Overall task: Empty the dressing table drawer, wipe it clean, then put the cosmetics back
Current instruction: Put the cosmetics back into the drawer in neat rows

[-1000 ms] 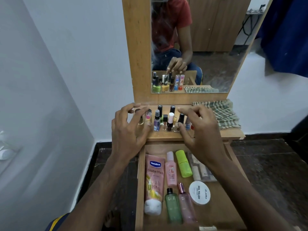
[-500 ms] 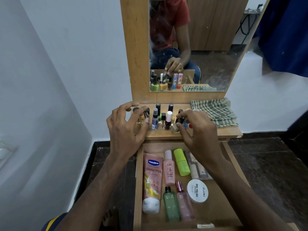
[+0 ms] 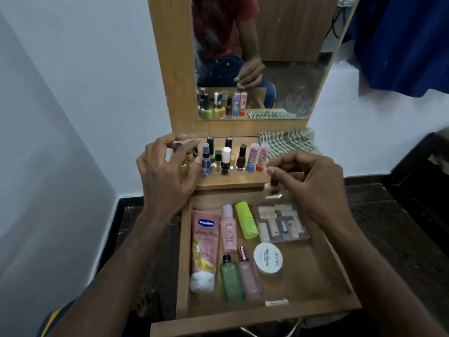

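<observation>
- Drawer (image 3: 315, 276) stands pulled open across the lower middle of the frame, below the worktop (image 3: 233, 182).
- Inside it on the left lies a Vaseline tube (image 3: 205, 249), with a pink bottle (image 3: 228, 229) and a lime green tube (image 3: 246, 223) beside it.
- Lower down lie a green bottle (image 3: 230, 279), a rose bottle (image 3: 250, 276) and a round white nail polish tub (image 3: 268, 261); a clear case of small tubes (image 3: 279, 223) sits at the upper right of the drawer.
- Small bottles and lip balms (image 3: 255, 158) stand upright in a cluster on the worktop, before the mirror (image 3: 291, 69); a checked cloth (image 3: 286, 142) lies to their right.
- Left hand (image 3: 165, 173) is spread with curled fingers at the cluster's left edge; whether it grips a bottle I cannot tell.
- Right hand (image 3: 308, 183) pinches a small pale item, blurred, above the drawer's back edge.
</observation>
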`<state>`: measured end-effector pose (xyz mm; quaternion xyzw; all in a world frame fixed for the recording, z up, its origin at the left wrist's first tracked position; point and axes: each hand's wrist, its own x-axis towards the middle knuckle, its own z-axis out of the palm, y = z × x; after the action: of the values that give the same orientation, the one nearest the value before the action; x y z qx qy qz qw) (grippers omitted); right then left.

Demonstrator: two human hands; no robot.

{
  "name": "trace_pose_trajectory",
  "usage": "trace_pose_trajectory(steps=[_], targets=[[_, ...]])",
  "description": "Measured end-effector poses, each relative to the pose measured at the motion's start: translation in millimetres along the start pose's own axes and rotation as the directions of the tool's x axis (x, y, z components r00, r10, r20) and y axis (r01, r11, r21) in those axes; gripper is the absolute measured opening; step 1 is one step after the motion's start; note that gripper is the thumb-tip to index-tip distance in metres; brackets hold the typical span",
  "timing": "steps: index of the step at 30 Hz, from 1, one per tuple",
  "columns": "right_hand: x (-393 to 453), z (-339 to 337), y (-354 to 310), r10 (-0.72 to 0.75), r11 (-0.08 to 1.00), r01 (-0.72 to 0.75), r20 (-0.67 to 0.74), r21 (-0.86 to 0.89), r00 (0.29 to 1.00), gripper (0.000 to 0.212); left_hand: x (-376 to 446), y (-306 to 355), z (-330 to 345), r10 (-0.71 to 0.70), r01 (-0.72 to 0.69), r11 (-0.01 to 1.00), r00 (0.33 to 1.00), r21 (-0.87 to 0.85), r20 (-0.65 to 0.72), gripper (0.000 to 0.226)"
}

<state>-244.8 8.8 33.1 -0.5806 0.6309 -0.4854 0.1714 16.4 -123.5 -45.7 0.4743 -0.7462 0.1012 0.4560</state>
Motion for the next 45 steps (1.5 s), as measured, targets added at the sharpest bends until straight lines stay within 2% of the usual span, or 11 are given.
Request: trace_pose_trajectory(steps=[7, 10, 13, 17, 21, 25, 32, 36, 39, 42, 45], targets=[[-31.3, -33.6, 25.2, 0.185, 0.906, -0.071, 0.240, -0.417, 0.953, 0.013, 2.9, 3.7, -5.6, -0.008, 0.008, 1.000, 1.000, -0.018, -0.022, 0.036], [-42.6, -44.3, 35.2, 0.293, 0.771, -0.014, 0.336, -0.637, 0.895, 0.019, -0.4, 10.1, -6.9, -0.015, 0.014, 1.000, 0.999, -0.010, -0.035, 0.036], [-51.9, -47.0, 46.1, 0.414, 0.610, 0.007, 0.326, -0.793, 0.850, 0.028, -2.5, 13.7, -7.9, -0.028, 0.029, 0.999, 0.997, 0.013, -0.068, 0.038], [-59.7, -40.4, 45.9, 0.553, 0.442, -0.030, 0.246, -0.896, 0.796, 0.041, -2.5, 14.2, -8.1, -0.071, 0.072, 0.997, 0.995, 0.015, -0.069, 0.039], [-63.0, -35.9, 40.8, 0.657, 0.377, 0.020, 0.283, -0.926, 0.698, 0.043, -2.2, 15.4, -6.9, -0.067, 0.068, 0.998, 0.995, 0.011, -0.076, 0.041], [-61.6, -39.0, 35.0, 0.640, 0.291, 0.130, 0.294, -0.948, 0.710, 0.054, -2.7, 15.6, -7.1, -0.057, 0.059, 0.998, 0.993, 0.016, -0.105, 0.040], [-65.1, -22.2, 26.7, 0.619, 0.308, 0.263, 0.403, -0.914, 0.674, 0.035, -4.1, 14.8, -9.6, -0.055, 0.058, 0.998, 0.988, 0.018, -0.144, 0.033], [-69.8, -6.2, 33.0, 0.637, 0.173, 0.348, 0.374, -0.922, 0.674, 0.034, -4.1, 13.6, -9.9, -0.060, 0.064, 0.998, 0.985, 0.022, -0.160, 0.031], [-70.7, -1.7, 37.2, 0.639, 0.150, 0.343, 0.356, -0.927, 0.682, 0.022, -5.6, 14.2, -9.9, -0.045, 0.047, 0.999, 0.983, 0.010, -0.180, 0.027], [-67.4, -4.1, 30.5, 0.641, 0.215, 0.296, 0.363, -0.931, 0.676, 0.036, -5.4, 15.9, -11.0, -0.038, 0.038, 0.999, 0.984, -0.006, -0.172, 0.024], [-45.9, -14.3, 13.2, 0.447, 0.352, 0.169, 0.324, -0.921, 0.834, 0.031, 3.0, 16.5, -16.8, -0.045, 0.043, 0.999, 0.988, -0.016, -0.146, 0.026]])
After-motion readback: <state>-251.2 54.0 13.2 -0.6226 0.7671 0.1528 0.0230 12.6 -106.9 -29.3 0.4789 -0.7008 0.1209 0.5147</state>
